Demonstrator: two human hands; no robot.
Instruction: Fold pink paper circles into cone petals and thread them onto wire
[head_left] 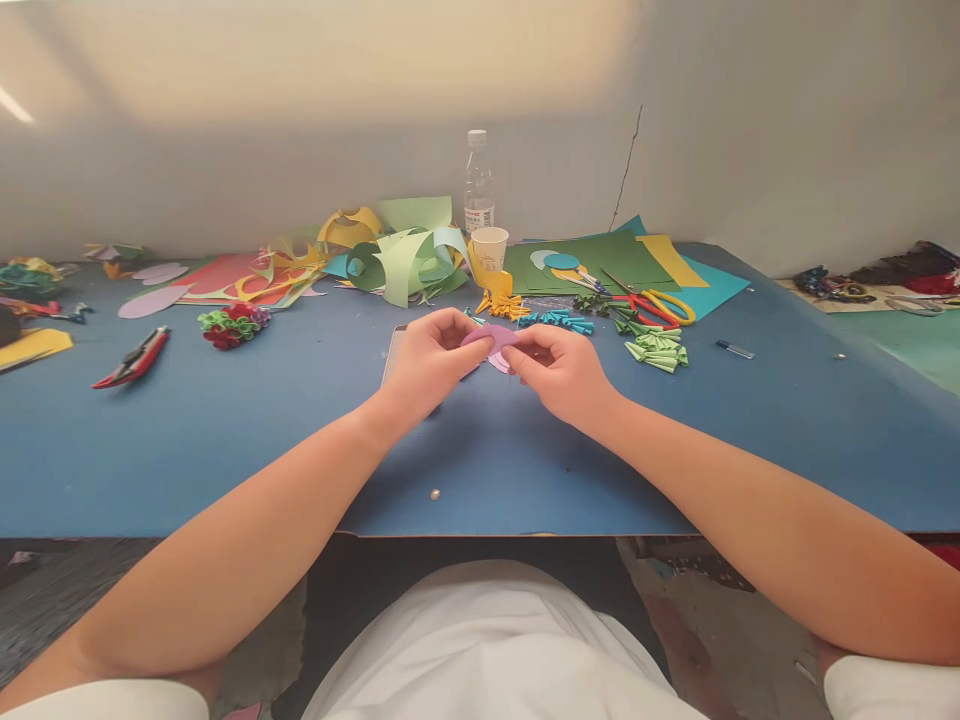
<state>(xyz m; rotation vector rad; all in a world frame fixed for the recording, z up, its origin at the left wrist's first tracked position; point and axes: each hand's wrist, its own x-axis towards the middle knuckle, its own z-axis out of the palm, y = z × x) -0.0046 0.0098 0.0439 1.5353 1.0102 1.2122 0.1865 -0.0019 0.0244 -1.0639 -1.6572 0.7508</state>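
Between my two hands, above the blue table [247, 440], is a small purple paper piece [491, 338]. My left hand [433, 355] pinches its left side with thumb and fingers. On the right side, the fingertips of my right hand [562, 362] are closed on the same paper. Just below and behind it shows a paler pink paper piece [499, 363], partly hidden. A flat phone-like object [393, 352] lies partly covered under my left hand. Beyond the hands are folded paper cones in orange [501, 305], blue [559, 321] and green [657, 350].
Scissors with red and yellow handles [660, 308] lie at right near green paper sheets [600, 262]. A paper cup [490, 248] and a plastic bottle [478, 185] stand at the back. Red-handled pliers [135, 358] and a red-green paper flower [231, 326] lie left.
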